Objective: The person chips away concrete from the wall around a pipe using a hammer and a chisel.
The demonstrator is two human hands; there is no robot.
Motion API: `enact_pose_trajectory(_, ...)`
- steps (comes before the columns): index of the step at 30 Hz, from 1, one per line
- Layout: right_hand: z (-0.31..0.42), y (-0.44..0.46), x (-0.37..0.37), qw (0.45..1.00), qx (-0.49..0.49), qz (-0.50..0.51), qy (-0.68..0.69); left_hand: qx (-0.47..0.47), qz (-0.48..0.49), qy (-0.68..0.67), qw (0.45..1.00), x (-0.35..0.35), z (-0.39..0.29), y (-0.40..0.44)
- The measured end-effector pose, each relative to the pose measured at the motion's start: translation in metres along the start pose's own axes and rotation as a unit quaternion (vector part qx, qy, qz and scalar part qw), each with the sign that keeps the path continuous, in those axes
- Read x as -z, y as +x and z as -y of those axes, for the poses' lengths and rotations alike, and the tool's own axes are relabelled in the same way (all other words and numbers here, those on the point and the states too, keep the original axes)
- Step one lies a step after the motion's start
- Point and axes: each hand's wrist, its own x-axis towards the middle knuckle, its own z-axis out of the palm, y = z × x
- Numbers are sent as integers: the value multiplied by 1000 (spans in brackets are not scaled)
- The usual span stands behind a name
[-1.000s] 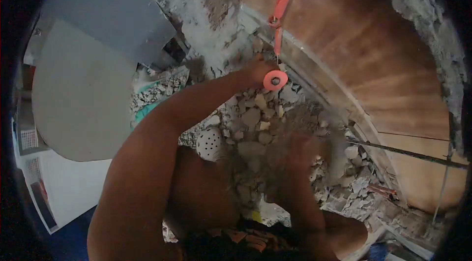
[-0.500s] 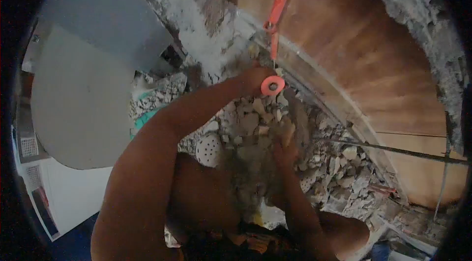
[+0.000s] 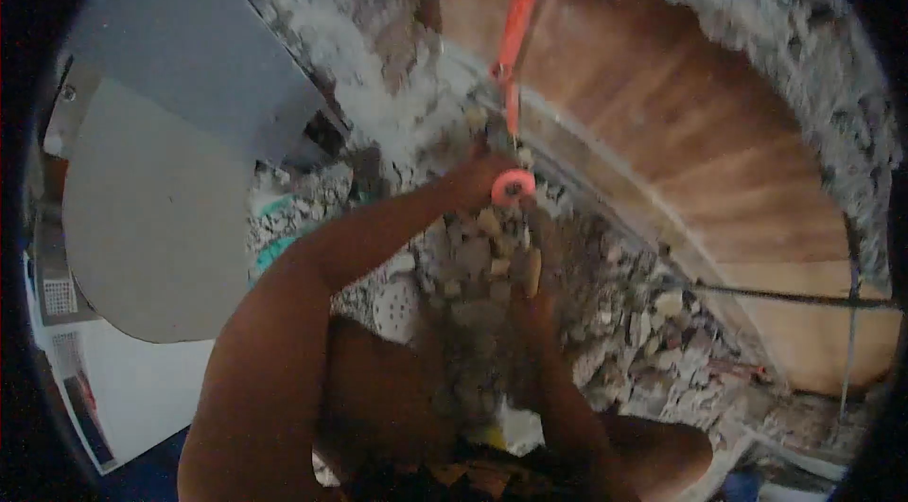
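Note:
My left hand (image 3: 484, 178) is closed around a chisel, whose round pink-red guard (image 3: 513, 187) with a dark centre faces up at me. The chisel's lower part is hidden behind the hand and guard. Nearer my body, my blurred right hand (image 3: 532, 308) is closed on a tan, handle-like piece (image 3: 533, 270) that points toward the guard; its far end is not clear. Broken stone and rubble (image 3: 473, 261) lie under both hands. Just beyond the left hand, a long red bar (image 3: 520, 15) narrows to a thin tip.
A brown wooden panel (image 3: 643, 123) curves along the right. Rough grey masonry (image 3: 350, 19) rises ahead. At left are a grey board (image 3: 170, 209) and a white panel (image 3: 142, 398). A perforated white shoe (image 3: 395, 308) rests in the rubble near my legs; a dark rod (image 3: 785, 296) crosses the right side.
The view has shifted slightly, so the scene sits lower and further left. The tan piece in my right hand now stands more upright. My left hand stays on the chisel.

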Motion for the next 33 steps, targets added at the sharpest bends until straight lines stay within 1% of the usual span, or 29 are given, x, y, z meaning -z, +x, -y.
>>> enact_pose_trajectory(1,6,-2,9,1000,-4,-3,-4,-2,17,-19,1000,-24,-2,-16)
enact_pose_trajectory(3,22,-2,30,999,13,-22,-24,28,-28,28,999,-26,27,-7)
enact_pose_trajectory(4,29,-9,41,998,22,-34,-40,21,-28,33,999,-24,24,-4)
enact_pose_trajectory(6,54,-22,66,996,44,-48,-68,25,-91,131,987,-32,13,-14)
enact_pose_trajectory(7,58,-26,72,996,44,-46,-60,29,-87,127,988,-27,7,-18)
enact_pose_trajectory(8,52,-28,68,1000,26,-15,-8,57,-58,137,987,-17,-6,-16)
enact_pose_trajectory(9,28,-21,56,997,-6,26,77,82,-32,148,985,-9,-14,-15)
enact_pose_trajectory(10,6,-14,44,984,-38,66,162,84,-31,147,985,-11,-12,-15)
enact_pose_trajectory(11,-4,-9,29,985,-25,73,156,83,-26,110,990,-12,-7,-14)
enact_pose_trajectory(12,-12,-2,7,992,1,74,106,82,-21,73,994,-15,-3,-14)
enact_pose_trajectory(13,-21,9,-16,996,27,72,52,80,-23,76,994,-22,3,-15)
enact_pose_trajectory(14,-29,16,-33,996,38,72,33,55,-25,71,996,-31,13,-15)
enact_pose_trajectory(15,-34,18,-44,996,47,70,25,30,-25,64,997,-35,21,-13)
enact_pose_trajectory(16,-33,16,-51,996,53,65,32,29,-30,70,997,-22,23,-5)
enact_pose_trajectory(17,-38,12,-58,996,59,57,29,67,-19,4,998,-17,19,-7)
enact_pose_trajectory(18,-45,3,-61,996,63,51,23,105,1,-75,992,-27,9,-15)
enact_pose_trajectory(19,-48,0,-61,996,76,37,10,104,0,-78,992,-29,8,-12)
enact_pose_trajectory(21,-59,-3,-65,993,112,2,-27,59,15,-38,997,-25,15,-12)
enact_pose_trajectory(22,-59,-6,-54,992,126,-8,-26,64,16,-38,997,-25,16,-14)
enact_pose_trajectory(23,-48,-8,-42,992,128,-16,-13,35,-8,-35,999,-27,15,-12)
enact_pose_trajectory(24,-39,-9,-23,992,118,-5,53,4,-33,-31,999,-30,15,-10)
enact_pose_trajectory(25,-18,-11,3,987,107,5,119,7,-32,-33,999,-28,10,-10)
enact_pose_trajectory(26,0,-10,23,978,97,13,185,42,2,-27,999,-20,4,-7)
enact_pose_trajectory(27,4,-7,25,971,93,16,217,74,34,-20,996,-14,1,-5)
enact_pose_trajectory(28,9,-3,26,964,89,19,250,74,34,-19,997,-12,1,-4)
enact_pose_trajectory(30,-6,16,-1,981,89,29,172,26,77,-13,997,-10,3,1)
enact_pose_trajectory(31,-19,27,-16,985,88,31,146,22,77,-11,997,-17,16,4)
enact_pose_trajectory(32,-42,45,-36,978,15,16,210,-12,20,-49,999,-30,37,3)
enact_pose_trajectory(33,-46,29,-33,970,-38,14,239,-41,-23,-103,994,-50,38,-11)
